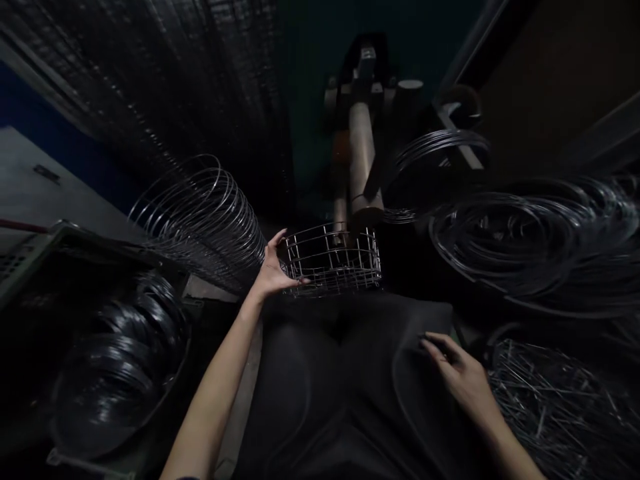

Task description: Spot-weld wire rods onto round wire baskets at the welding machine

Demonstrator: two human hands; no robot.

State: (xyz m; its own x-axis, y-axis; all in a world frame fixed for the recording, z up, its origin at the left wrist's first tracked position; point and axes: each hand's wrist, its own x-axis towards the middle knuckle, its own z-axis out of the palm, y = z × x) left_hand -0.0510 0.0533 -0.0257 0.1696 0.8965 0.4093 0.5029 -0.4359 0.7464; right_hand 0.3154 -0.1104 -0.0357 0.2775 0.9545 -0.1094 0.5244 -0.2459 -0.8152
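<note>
A round wire basket (pixel 350 272) of thin metal rings and short cross wires sits in front of the machine's rod-like arm (pixel 363 147). My left hand (pixel 274 270) grips its left side, thumb low and fingers on the upper rim. The end of a thinner lower rod (pixel 340 223) reaches the far side of the basket. Over the right thigh of my dark trousers or apron (pixel 340 393), my right hand (pixel 457 377) has its fingers curled with the thumb and index close together. Whatever it may hold is too dark to make out.
Left of the basket stands a stack of large wire rings (pixel 215 213). A dark crate (pixel 65 233) with bundled wire rings (pixel 120 353) lies at far left. To the right are more wire rings (pixel 530 247) and a heap of short metal rods (pixel 550 400).
</note>
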